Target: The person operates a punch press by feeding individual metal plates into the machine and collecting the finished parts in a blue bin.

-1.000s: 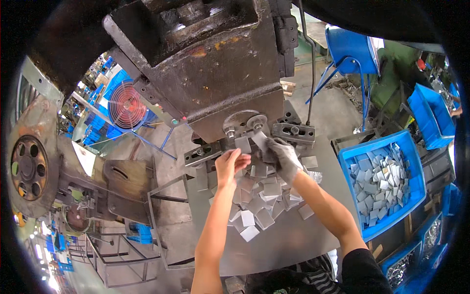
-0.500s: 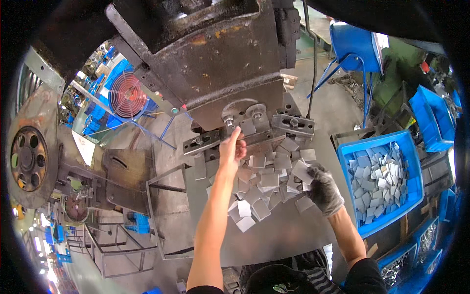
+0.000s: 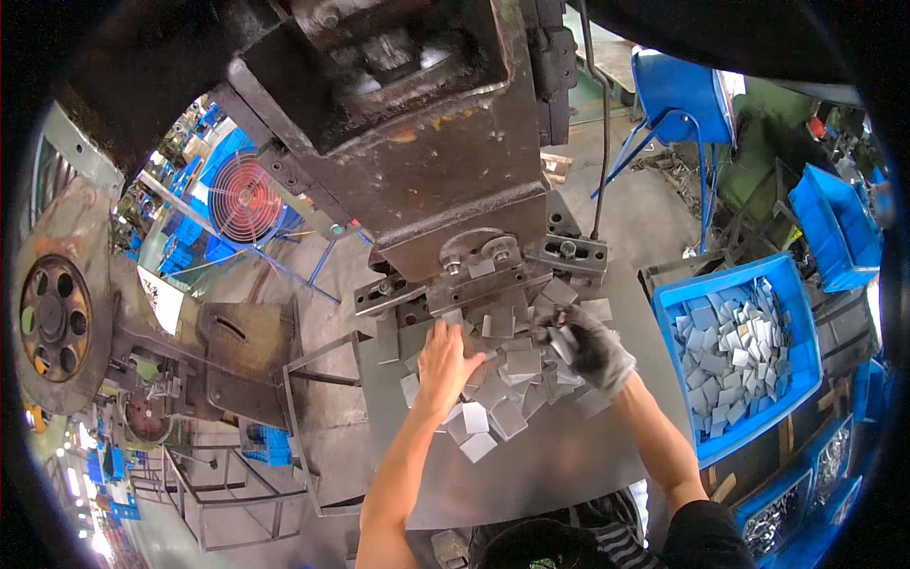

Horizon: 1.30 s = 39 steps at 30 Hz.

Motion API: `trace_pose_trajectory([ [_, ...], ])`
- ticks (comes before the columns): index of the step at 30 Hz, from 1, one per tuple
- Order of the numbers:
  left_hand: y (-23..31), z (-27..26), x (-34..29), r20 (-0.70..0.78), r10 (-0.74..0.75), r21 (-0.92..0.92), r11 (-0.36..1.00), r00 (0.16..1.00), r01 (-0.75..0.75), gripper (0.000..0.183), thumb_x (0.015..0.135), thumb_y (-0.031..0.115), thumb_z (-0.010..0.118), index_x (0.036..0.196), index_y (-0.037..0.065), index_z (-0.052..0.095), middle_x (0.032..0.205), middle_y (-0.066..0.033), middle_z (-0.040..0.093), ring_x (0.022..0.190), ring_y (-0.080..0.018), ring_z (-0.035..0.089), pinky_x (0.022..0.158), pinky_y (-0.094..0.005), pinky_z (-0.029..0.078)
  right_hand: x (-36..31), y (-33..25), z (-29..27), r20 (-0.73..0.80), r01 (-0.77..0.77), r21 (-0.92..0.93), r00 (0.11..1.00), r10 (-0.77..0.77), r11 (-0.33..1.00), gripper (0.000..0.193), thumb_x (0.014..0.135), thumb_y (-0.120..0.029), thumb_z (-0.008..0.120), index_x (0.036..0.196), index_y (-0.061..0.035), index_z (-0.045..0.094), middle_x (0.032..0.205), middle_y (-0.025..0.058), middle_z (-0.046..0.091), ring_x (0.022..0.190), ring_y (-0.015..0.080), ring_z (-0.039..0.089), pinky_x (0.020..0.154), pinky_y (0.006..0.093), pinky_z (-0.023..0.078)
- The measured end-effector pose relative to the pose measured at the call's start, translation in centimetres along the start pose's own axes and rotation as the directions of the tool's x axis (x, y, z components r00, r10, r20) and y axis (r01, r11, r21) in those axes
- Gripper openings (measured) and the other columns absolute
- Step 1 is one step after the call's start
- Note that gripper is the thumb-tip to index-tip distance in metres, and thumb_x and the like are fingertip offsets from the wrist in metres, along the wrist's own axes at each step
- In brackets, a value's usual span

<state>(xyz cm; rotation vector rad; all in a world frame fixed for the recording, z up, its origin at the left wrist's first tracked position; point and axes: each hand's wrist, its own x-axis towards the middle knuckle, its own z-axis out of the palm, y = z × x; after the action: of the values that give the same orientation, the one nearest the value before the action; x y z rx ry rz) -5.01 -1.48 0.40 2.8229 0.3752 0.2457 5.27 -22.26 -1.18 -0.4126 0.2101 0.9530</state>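
A press rises in front of me, its heavy ram over the die block. One small square metal plate lies at the die, below two round bolts. On the table in front of it spreads a heap of similar grey plates. My bare left hand rests over the heap's left side, thumb apart from the fingers, fingertips against a plate. My right hand, in a dark grey glove, is closed on a metal plate above the heap's right side. Its fingertips are partly blurred.
A blue crate full of plates stands right of the table. Behind it are another blue bin and a blue chair. A red-and-blue fan, a metal frame and a machine with a handwheel stand left.
My left hand has drawn back from the die to the heap's left side. My right hand has moved left and slightly up over the heap with its plate. The view has shifted slightly.
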Motion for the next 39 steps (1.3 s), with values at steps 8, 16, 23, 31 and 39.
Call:
trace_pose_trajectory([
  [8,0.6,-0.4,0.6,0.020,0.010,0.064,0.998,1.000,-0.012,0.044,0.062,0.023,0.078,0.093,0.000,0.057,0.095,-0.0137,0.051,0.092,-0.0306,0.054,0.077,-0.0390,0.045,10.1,1.2,4.3,-0.216,-0.039,-0.320,0.976,-0.033,0.947,0.023,0.081,-0.020,0.066,0.098,-0.0059,0.058,0.089,0.0070,0.062,0.071,0.0173,0.063,0.059,0.0277,0.056],
  [16,-0.5,-1.4,1.9,0.073,-0.241,-0.288,0.924,0.968,0.252,0.023,0.071,0.025,0.072,0.070,0.005,0.061,0.062,-0.0068,0.057,0.056,-0.0201,0.054,0.052,-0.0327,0.041,4.7,0.7,2.9,-0.126,0.045,-0.157,0.990,-0.065,0.987,0.017,0.087,-0.016,0.058,0.100,-0.0060,0.055,0.090,0.0102,0.060,0.073,0.0192,0.063,0.058,0.0271,0.056],
  [23,1.2,0.0,7.5,0.278,-0.395,-0.950,0.022,0.876,0.312,0.020,0.082,0.019,0.061,0.074,0.001,0.061,0.071,-0.0132,0.066,0.053,-0.0153,0.061,0.049,-0.0216,0.046,-3.0,0.5,0.0,-0.204,0.015,-0.174,0.978,-0.051,0.985,0.027,0.088,-0.034,0.055,0.091,-0.0076,0.055,0.082,0.0083,0.062,0.069,0.0191,0.062,0.050,0.0272,0.051],
  [31,1.9,2.0,9.6,0.351,-0.438,-0.936,-0.172,0.828,0.306,0.019,0.080,0.016,0.060,0.081,-0.003,0.060,0.079,-0.0181,0.066,0.066,-0.0230,0.066,0.057,-0.0256,0.055,-5.4,0.6,0.1,-0.070,0.009,-0.133,0.997,-0.019,0.991,0.022,0.090,-0.018,0.052,0.104,-0.0015,0.051,0.081,0.0112,0.061,0.066,0.0191,0.060,0.060,0.0281,0.052],
  [39,2.7,2.9,9.8,0.357,-0.495,-0.932,-0.249,0.792,0.264,0.024,0.081,0.020,0.061,0.083,-0.003,0.057,0.077,-0.0174,0.066,0.064,-0.0226,0.066,0.055,-0.0248,0.055,-5.0,1.4,0.9,0.020,-0.002,-0.132,1.000,0.005,0.991,0.018,0.089,-0.022,0.055,0.092,-0.0042,0.053,0.086,0.0137,0.059,0.068,0.0209,0.059,0.064,0.0278,0.051],
])
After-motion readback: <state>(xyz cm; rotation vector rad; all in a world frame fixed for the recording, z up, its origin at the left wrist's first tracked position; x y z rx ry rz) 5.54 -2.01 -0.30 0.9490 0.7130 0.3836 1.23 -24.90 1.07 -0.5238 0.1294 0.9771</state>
